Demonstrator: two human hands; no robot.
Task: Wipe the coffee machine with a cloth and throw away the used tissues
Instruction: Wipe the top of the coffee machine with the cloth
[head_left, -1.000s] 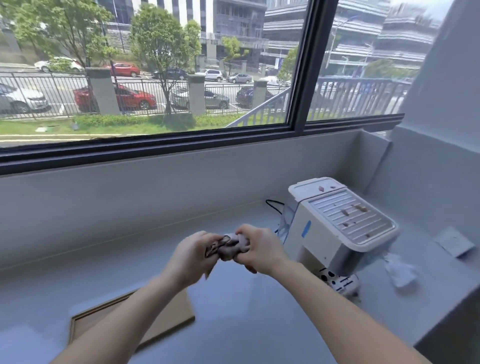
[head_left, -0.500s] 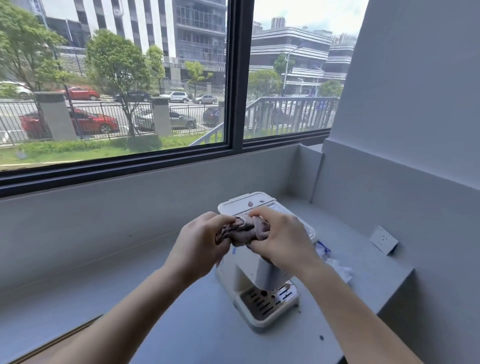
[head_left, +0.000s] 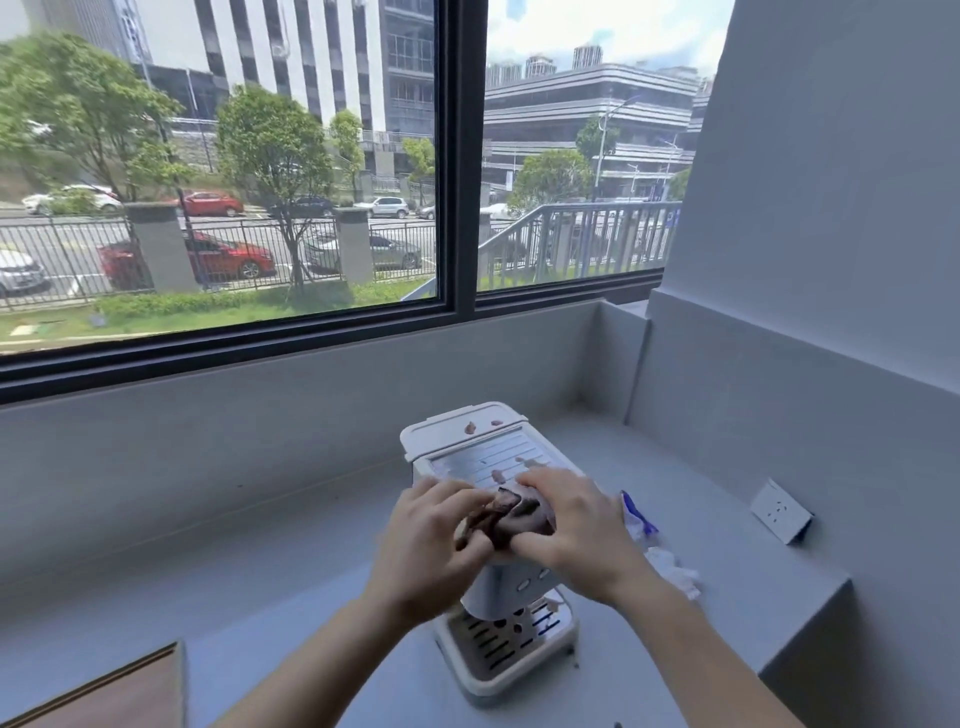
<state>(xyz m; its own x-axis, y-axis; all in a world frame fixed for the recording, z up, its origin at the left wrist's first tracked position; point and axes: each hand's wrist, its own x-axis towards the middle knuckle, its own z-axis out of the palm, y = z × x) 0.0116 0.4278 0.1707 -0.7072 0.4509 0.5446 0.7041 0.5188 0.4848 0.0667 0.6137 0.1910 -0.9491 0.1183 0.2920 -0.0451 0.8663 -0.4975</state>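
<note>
A: Both hands on it now. The left hand (head_left: 426, 540) and right hand (head_left: 576, 525) pinch a bunched brown cloth (head_left: 511, 517) between them, fingers curled tight on it.

B: And the machine?

A: The white machine (head_left: 467, 441) stands on the grey counter (head_left: 249, 582), right under the hands. Brown spots dot its slatted top. Its drip tray faces us.

B: Tissues?

A: A crumpled white tissue (head_left: 672, 569) lies just to its right, beside a blue-and-white packet (head_left: 636, 517).

Grey counter (head_left: 260, 571) under a black-framed window (head_left: 457, 156), daylight outside (cars, trees, buildings). Wall socket (head_left: 779, 512) at right.
</note>
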